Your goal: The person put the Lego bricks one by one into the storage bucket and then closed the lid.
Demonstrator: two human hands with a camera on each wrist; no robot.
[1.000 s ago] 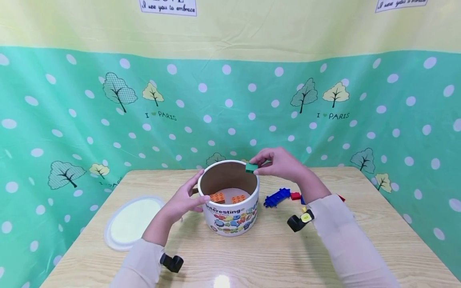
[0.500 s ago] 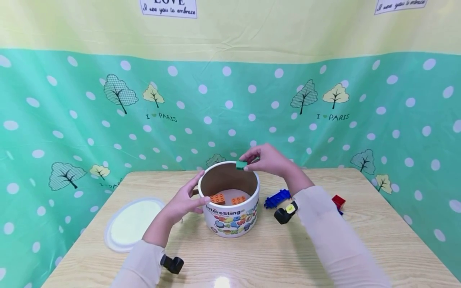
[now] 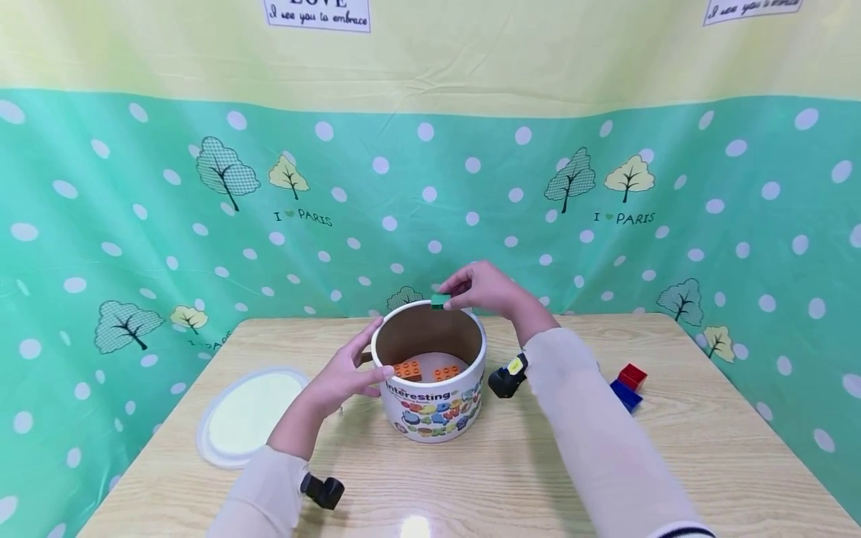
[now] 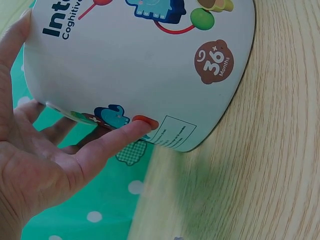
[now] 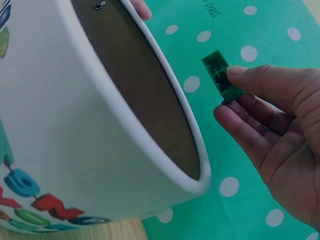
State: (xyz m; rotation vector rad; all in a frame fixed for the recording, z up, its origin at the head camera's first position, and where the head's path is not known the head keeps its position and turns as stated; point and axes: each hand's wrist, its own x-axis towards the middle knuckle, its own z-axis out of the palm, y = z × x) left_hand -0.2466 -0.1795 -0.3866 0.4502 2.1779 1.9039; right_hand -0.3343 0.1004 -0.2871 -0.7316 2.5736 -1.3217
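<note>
A white printed bucket [image 3: 430, 411] with a brown inside stands upright on the table; two orange building blocks [image 3: 446, 373] lie on its floor. My left hand [image 3: 346, 371] grips the bucket's left side, fingers spread round its curve and thumb at the rim. In the left wrist view, one finger [image 4: 117, 142] lies along the printed wall. Over the bucket's back rim, my right hand [image 3: 486, 290] pinches a green building block [image 3: 440, 301] between thumb and fingers. Its hollow underside shows in the right wrist view, where the green block [image 5: 220, 75] is apart from the rim.
A round pale lid [image 3: 252, 411] lies left of the bucket. Right of my right sleeve are a red block [image 3: 632, 376] and a blue block [image 3: 626, 395] on the wooden table [image 3: 457, 486]. A green dotted curtain [image 3: 430, 224] hangs behind the table.
My right hand has moved left with the green block, from the bucket's right rim to above its back rim. The sleeve now covers the long blue piece. My left hand stays put.
</note>
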